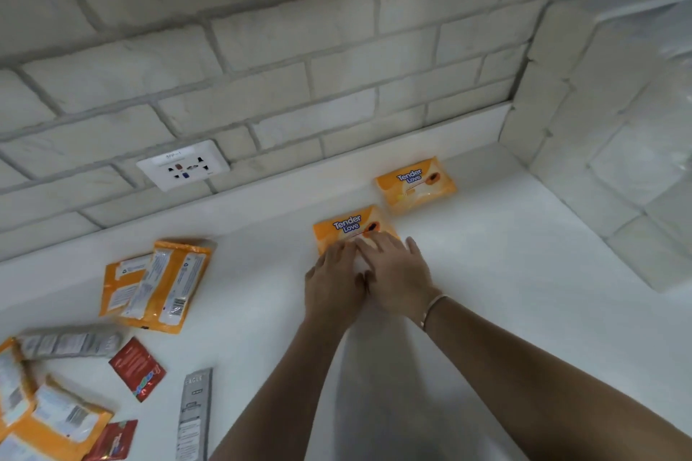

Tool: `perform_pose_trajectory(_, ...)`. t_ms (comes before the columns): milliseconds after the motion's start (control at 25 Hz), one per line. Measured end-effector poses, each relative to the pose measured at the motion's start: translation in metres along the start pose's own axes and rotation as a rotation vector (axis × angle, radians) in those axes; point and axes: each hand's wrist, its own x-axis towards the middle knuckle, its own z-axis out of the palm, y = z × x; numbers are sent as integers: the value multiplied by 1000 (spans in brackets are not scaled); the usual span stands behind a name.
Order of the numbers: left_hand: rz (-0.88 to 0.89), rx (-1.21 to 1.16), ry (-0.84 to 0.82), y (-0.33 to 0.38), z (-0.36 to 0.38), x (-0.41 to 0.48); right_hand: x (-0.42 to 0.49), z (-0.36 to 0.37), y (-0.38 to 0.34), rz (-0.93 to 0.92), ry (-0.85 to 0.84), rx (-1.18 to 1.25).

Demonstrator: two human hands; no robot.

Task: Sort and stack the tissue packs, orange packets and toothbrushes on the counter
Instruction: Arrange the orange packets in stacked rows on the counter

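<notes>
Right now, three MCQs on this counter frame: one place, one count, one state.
1. Where is the far Tender Love pack? A) close to the back wall B) at the counter's front edge C) under the hands
2. Tender Love packs lying logo up? A) one B) two C) four
3. The left hand and right hand are: A) flat on the nearer Tender Love pack B) raised clear C) curled into fists
Key: 1A, it lies near the wall's base; 2B, two logos show; 3A, straight fingers rest on it.
</notes>
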Motion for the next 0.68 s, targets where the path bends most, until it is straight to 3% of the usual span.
perform_pose_trajectory(160, -68, -41, -73, 1, -12, 33, 39, -18, 10, -37, -67, 11)
perform_pose_trajectory(680, 85, -102, -156, -23, -14, 74, 72, -25, 17, -41, -157, -67)
